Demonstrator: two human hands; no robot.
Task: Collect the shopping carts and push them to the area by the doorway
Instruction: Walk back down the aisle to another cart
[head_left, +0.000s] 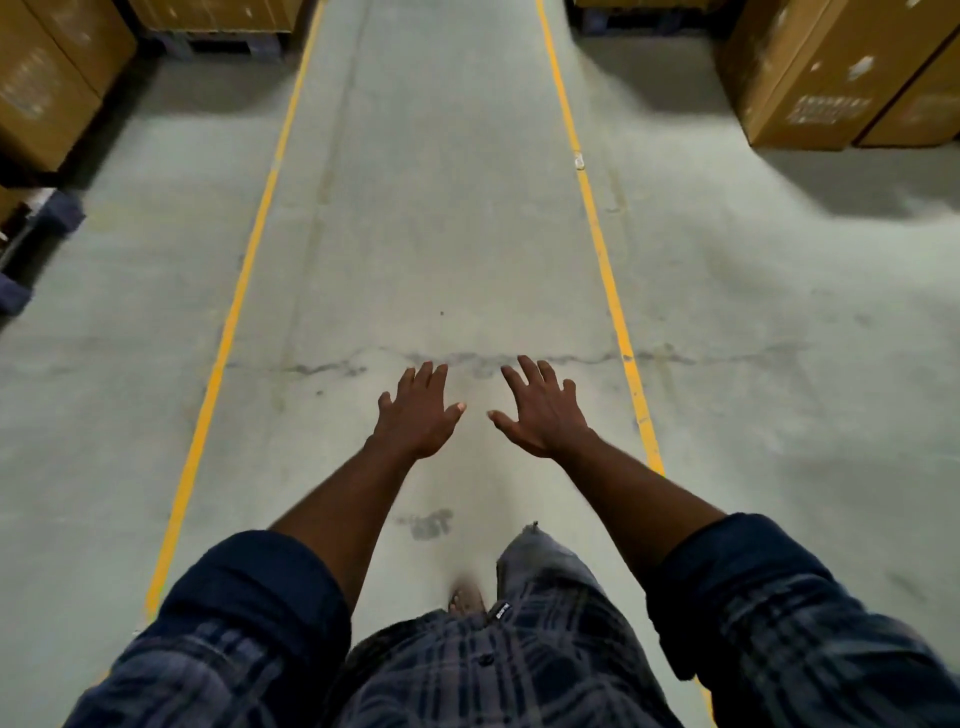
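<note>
Plainly, left hand (418, 413) and right hand (540, 413) reach forward spread and empty; no cart shows, so the person could clip the boxes (831, 67) flanking the aisle.

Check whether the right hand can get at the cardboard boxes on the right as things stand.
Probably not. The right hand is open above the floor, while the cardboard boxes stand well ahead, past the yellow line. Nothing blocks the way but distance.

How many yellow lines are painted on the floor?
2. The left yellow line runs left of the left hand; the right yellow line runs right of the right hand, partly hidden by that arm.
</note>
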